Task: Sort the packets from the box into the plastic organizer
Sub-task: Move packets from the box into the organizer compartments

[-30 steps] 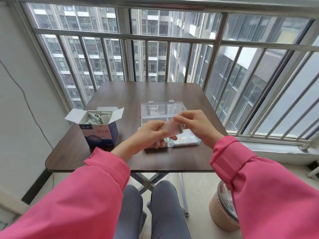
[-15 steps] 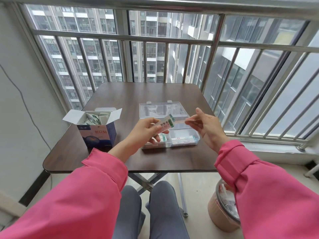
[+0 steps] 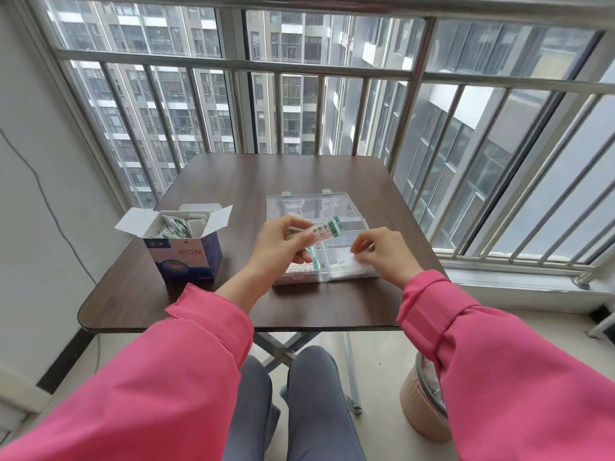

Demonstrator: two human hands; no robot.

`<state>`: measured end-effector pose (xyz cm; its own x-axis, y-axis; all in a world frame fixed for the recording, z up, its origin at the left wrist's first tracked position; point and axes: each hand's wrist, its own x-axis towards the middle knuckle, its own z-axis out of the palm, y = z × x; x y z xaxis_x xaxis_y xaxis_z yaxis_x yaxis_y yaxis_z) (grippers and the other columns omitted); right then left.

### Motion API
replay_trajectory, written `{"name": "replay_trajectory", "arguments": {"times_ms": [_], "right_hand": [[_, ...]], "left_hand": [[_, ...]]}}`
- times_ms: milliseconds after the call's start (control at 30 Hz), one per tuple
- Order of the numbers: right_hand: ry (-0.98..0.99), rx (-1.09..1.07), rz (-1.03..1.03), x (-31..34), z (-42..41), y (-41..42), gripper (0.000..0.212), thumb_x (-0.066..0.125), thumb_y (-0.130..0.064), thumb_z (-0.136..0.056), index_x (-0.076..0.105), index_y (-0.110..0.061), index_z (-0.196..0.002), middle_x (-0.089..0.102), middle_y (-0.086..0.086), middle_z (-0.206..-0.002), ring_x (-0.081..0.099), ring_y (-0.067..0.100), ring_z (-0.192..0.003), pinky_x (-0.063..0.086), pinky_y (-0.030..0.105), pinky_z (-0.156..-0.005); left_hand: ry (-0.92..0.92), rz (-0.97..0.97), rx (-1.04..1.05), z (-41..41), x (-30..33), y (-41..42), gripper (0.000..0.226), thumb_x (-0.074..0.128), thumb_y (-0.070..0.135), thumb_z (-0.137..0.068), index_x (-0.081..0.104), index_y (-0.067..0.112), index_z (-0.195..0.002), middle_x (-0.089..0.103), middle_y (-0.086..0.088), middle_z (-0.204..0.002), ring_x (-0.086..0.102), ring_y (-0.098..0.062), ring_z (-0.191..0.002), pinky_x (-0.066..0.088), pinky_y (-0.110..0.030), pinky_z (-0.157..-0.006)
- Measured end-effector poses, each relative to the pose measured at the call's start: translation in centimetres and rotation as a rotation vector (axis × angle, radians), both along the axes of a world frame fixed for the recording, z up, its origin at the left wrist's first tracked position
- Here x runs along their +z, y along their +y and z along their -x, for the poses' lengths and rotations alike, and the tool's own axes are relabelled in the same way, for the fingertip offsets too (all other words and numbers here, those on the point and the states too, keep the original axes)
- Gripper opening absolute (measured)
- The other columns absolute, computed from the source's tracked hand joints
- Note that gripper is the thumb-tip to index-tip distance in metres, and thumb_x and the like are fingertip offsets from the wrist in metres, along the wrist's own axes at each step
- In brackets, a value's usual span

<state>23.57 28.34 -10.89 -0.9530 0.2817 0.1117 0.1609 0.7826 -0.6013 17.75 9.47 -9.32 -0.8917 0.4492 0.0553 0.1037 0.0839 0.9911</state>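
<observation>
One packet (image 3: 324, 231) in left hand (image 3: 281, 249) — one open organizer (image 3: 336, 261)

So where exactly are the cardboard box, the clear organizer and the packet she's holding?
cardboard box (image 3: 186, 261): head view, on its blue front face.
clear organizer (image 3: 307, 202): head view, on its open lid.
packet (image 3: 324, 230): head view, on the printed wrapper, held in the left hand (image 3: 283, 244).
</observation>
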Motion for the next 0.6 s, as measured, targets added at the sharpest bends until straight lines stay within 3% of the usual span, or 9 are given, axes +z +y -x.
{"name": "replay_trajectory", "arguments": {"times_ms": [167, 267, 367, 600], "right_hand": [[0.003, -0.014, -0.094, -0.5, 0.0, -0.5, 0.021, 0.058, 0.004, -0.077, 0.073, -0.008, -0.083, 0.070, 0.009, -0.091, 0.063, 0.020, -0.086, 0.039, 0.018, -0.072], [-0.039, 0.005, -0.202, -0.4, 0.0, -0.9, 0.020, 0.055, -0.006, -0.081, 0.073, -0.009, -0.089, 0.070, 0.010, -0.095, 0.061, 0.024, -0.093, 0.046, 0.029, -0.081], [-0.074, 0.016, -0.312, -0.4, -0.3, -1.3, 0.023, 0.052, -0.017, -0.085, 0.072, -0.007, -0.088, 0.068, 0.014, -0.094, 0.059, 0.030, -0.094, 0.044, 0.034, -0.080], [-0.066, 0.074, -0.239, -1.0, -1.0, -1.4, 0.038, 0.046, -0.030, -0.097, 0.071, -0.002, -0.088, 0.064, 0.016, -0.096, 0.054, 0.029, -0.097, 0.033, 0.031, -0.083]], "left_hand": [[-0.004, -0.007, -0.003, 0.1, 0.0, -0.2, 0.012, 0.058, 0.000, -0.089, 0.059, 0.002, -0.101, 0.061, -0.007, -0.079, 0.054, -0.004, -0.038, 0.047, -0.015, -0.045], [-0.008, -0.006, -0.009, 0.0, 0.0, -0.2, 0.011, 0.058, 0.000, -0.090, 0.059, 0.004, -0.100, 0.061, -0.007, -0.080, 0.054, -0.004, -0.038, 0.046, -0.015, -0.045], [-0.010, -0.005, -0.019, -0.1, -0.1, -0.3, 0.008, 0.059, 0.001, -0.090, 0.059, 0.007, -0.095, 0.061, -0.007, -0.078, 0.054, -0.004, -0.039, 0.047, -0.016, -0.046], [-0.018, -0.005, -0.037, -0.4, -0.1, -0.3, 0.009, 0.059, 0.002, -0.089, 0.060, 0.011, -0.093, 0.062, -0.005, -0.078, 0.055, -0.005, -0.040, 0.047, -0.017, -0.048]]}}
